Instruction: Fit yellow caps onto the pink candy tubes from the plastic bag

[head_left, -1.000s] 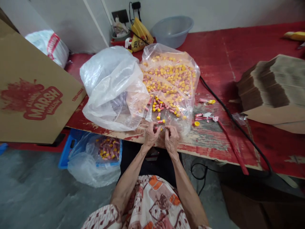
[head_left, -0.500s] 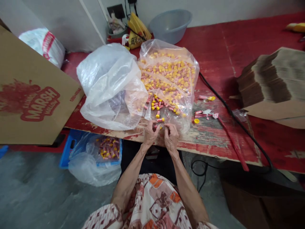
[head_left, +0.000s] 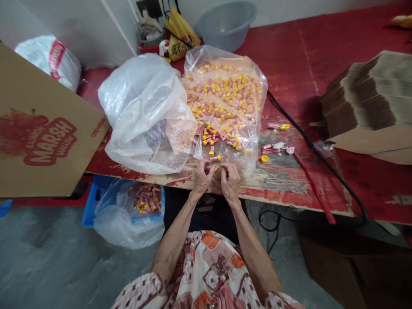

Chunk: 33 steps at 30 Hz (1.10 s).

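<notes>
At the table's front edge, my left hand (head_left: 202,178) pinches a small red tube with a yellow cap (head_left: 215,169) between thumb and fingers. Close on its right, my right hand (head_left: 230,180) has its fingers curled together near the cap; whatever is in them is too small to make out. Just beyond my fingertips lies another capped tube (head_left: 215,158). A clear plastic bag (head_left: 257,92) full of such red tubes with yellow caps rests behind, with several loose ones at its mouth.
A second, cloudy plastic bag (head_left: 138,98) stands left of the tubes. On the right are a loose yellow cap (head_left: 264,159), a red strip (head_left: 313,186), a black cable (head_left: 305,139) and stacked cardboard (head_left: 370,107). A printed carton (head_left: 64,171) stands left; a blue crate (head_left: 92,201) sits below.
The view has shifted slightly, so the table's things appear a little higher. Both hands stay close together at the table edge, with the left still pinching the tube.
</notes>
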### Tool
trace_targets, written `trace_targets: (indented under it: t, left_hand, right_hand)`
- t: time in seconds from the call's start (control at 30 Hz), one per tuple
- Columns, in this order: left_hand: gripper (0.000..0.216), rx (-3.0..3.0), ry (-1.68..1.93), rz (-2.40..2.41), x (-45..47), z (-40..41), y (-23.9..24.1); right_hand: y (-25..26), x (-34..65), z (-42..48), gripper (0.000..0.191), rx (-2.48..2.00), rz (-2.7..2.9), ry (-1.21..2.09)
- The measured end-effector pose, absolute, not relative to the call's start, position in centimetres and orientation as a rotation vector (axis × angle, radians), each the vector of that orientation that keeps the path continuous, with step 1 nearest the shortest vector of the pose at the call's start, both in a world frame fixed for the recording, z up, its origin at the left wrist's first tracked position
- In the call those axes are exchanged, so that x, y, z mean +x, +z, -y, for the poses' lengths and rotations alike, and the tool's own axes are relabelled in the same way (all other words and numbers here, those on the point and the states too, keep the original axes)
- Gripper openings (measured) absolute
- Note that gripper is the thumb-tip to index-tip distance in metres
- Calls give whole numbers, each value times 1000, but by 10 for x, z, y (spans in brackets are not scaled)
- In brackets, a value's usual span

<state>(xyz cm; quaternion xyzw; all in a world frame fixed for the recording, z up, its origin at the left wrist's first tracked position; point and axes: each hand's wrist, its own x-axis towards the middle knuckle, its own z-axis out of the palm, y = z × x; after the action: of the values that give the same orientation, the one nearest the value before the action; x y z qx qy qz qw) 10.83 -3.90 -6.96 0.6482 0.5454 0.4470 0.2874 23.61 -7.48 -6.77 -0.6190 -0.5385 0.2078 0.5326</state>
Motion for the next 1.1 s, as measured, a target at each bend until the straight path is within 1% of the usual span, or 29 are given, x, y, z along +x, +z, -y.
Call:
trace_targets:
  t: [0.3, 0.63, 1.1]
  left_hand:
    - [19, 1750, 1193, -1488, 109, 40, -67]
    - [27, 1783, 1225, -1468, 111, 40, -65]
    - [22, 1794, 1191, -1490, 109, 41, -64]
  right_hand:
    - [-67, 236, 75, 25, -1464, 1276, 503]
    - [-69, 236, 74, 24, -1432, 1270, 484]
    - [-68, 236, 75, 24, -1446, 1281, 488]
